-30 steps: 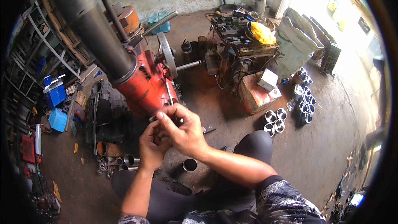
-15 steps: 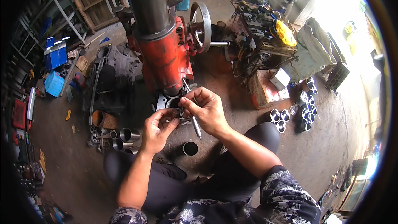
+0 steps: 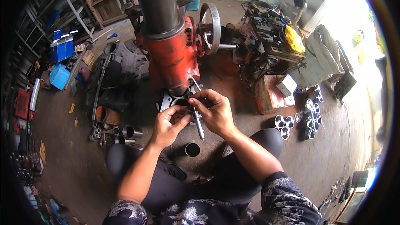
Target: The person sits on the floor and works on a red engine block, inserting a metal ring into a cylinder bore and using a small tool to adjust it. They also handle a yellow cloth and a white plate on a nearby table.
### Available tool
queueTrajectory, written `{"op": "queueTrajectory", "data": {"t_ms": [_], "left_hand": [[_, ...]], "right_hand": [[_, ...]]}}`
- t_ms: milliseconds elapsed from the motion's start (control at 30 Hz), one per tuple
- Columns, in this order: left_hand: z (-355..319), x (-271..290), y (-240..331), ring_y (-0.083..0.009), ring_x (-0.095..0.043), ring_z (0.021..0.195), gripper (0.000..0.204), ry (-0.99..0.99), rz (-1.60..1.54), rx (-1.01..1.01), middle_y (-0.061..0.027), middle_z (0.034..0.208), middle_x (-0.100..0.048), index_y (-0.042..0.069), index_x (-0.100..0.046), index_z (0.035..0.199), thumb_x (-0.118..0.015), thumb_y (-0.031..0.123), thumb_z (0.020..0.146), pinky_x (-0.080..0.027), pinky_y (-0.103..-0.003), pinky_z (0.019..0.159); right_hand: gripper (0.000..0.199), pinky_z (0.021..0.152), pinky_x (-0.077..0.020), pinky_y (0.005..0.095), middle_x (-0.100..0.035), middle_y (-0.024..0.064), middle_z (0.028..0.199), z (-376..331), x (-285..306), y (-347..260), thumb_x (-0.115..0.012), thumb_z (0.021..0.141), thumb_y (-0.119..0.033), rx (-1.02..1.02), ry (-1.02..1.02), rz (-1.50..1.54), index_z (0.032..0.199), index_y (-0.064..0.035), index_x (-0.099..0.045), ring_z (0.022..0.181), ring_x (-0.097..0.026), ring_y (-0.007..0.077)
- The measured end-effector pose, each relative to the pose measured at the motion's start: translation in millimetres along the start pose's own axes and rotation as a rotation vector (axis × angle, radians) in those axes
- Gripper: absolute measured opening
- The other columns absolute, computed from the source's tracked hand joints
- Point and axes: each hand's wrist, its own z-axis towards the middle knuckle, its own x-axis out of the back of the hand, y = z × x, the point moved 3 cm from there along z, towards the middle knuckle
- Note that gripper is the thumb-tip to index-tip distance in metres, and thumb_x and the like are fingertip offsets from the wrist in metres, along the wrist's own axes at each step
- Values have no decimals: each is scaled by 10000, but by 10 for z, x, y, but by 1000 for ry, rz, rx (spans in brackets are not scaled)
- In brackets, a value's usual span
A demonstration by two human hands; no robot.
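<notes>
Two hands meeting just below the red machine [image 3: 175, 58], right hand [image 3: 214, 114] pinching a thin metal tool [image 3: 198, 126], left hand [image 3: 166, 125] curling fingers beside it, its grip hard to see, bare floor [image 3: 75, 158] opening around the knees.

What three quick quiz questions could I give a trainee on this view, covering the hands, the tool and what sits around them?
1. True or false: both hands meet in front of the red machine.
2. Which hand holds the slim metal tool that points down? A) left hand B) right hand C) neither
3. Fill in: the short dark cylinder stands on the floor, just below the ____.

Key:
1. True: the left hand and the right hand come together at its lower end.
2. B.
3. Hands. The metal sleeves lie further to the person's left.
</notes>
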Motion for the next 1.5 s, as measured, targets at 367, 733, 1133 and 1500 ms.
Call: {"op": "queueTrajectory", "data": {"t_ms": [367, 733, 1133, 1500], "left_hand": [[6, 54, 33, -63, -637, 823, 255, 57, 8, -2, -32, 930, -694, -36, -648, 1122, -700, 143, 947, -541, -234, 768], [-29, 66, 39, -38, -612, 773, 229, 98, 168, -35, -18, 879, -695, -31, -674, 1075, -723, 138, 928, -514, -203, 715], [-26, 18, 37, -36, -615, 768, 237, 67, 131, -15, -13, 876, -693, -32, -673, 1076, -720, 152, 934, -519, -204, 707], [-52, 32, 115, -57, -636, 773, 236, 79, 234, -94, -34, 881, -704, -36, -679, 1070, -733, 136, 918, -529, -219, 704]], "right_hand": [[158, 687, -532, 286, -730, 82, 831, 55, -34, 20, -764, 872, -120, -31, -94, -45, 956, -2, -701, 733, -665, 110], [193, 709, -526, 274, -723, 54, 827, 100, 7, 62, -789, 846, -137, -184, -197, -54, 963, -2, -717, 757, -639, 80], [165, 760, -535, 290, -730, 49, 836, 144, 69, 80, -804, 829, -136, -84, -252, -14, 916, -15, -732, 796, -661, 99], [136, 765, -530, 291, -742, 61, 842, 107, 87, -53, -803, 823, -130, -101, -256, -57, 896, -30, -746, 805, -676, 107]]}}
